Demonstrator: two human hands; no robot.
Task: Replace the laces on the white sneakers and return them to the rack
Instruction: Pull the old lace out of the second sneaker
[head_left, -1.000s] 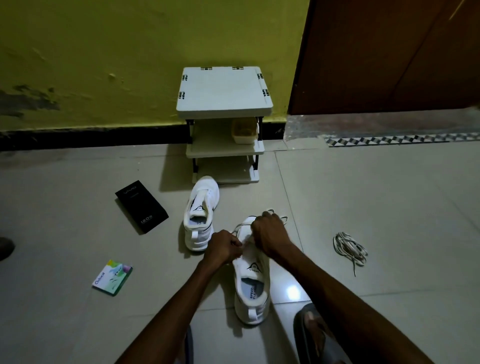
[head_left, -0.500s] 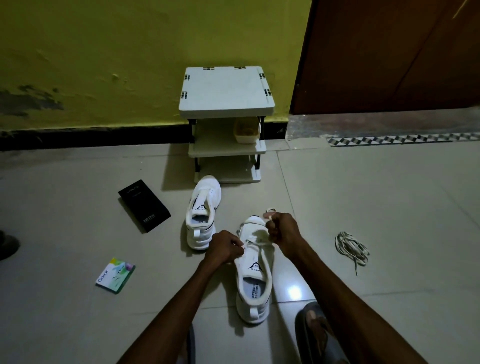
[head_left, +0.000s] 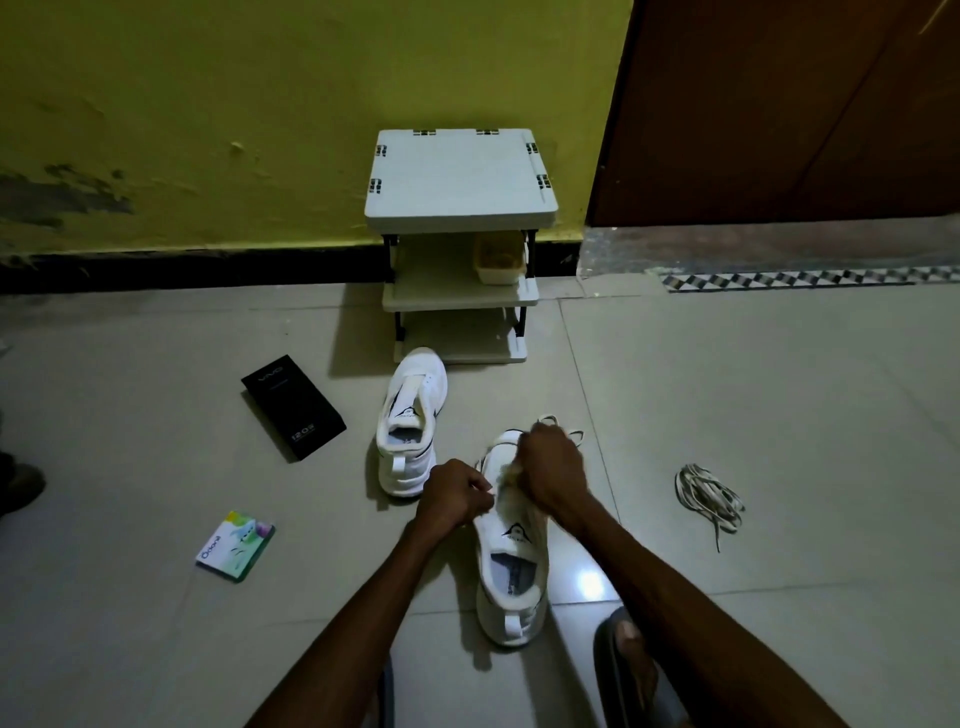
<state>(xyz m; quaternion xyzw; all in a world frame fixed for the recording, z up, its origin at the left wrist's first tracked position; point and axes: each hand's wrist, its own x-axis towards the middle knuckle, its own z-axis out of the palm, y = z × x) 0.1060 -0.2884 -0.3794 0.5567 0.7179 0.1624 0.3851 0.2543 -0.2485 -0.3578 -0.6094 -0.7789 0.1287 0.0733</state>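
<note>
Yellow-green wall (head_left: 260, 104), brown door (head_left: 805, 104), pale tiled floor (head_left: 753, 389), dim light.

Left of the lace (head_left: 574, 434) you grip, and farther from you, the black box (head_left: 293, 408) says "vivo" and "120". Left and closer to you, the small green packet (head_left: 235, 545) says "Odonil". The words inside the near sneaker (head_left: 511, 571) are too blurry to read.

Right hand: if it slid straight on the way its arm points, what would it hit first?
The right hand would probably meet the toe of the other sneaker, ahead and left of the near sneaker it works on. Depth is unclear: it might slip past to the rack.
</note>
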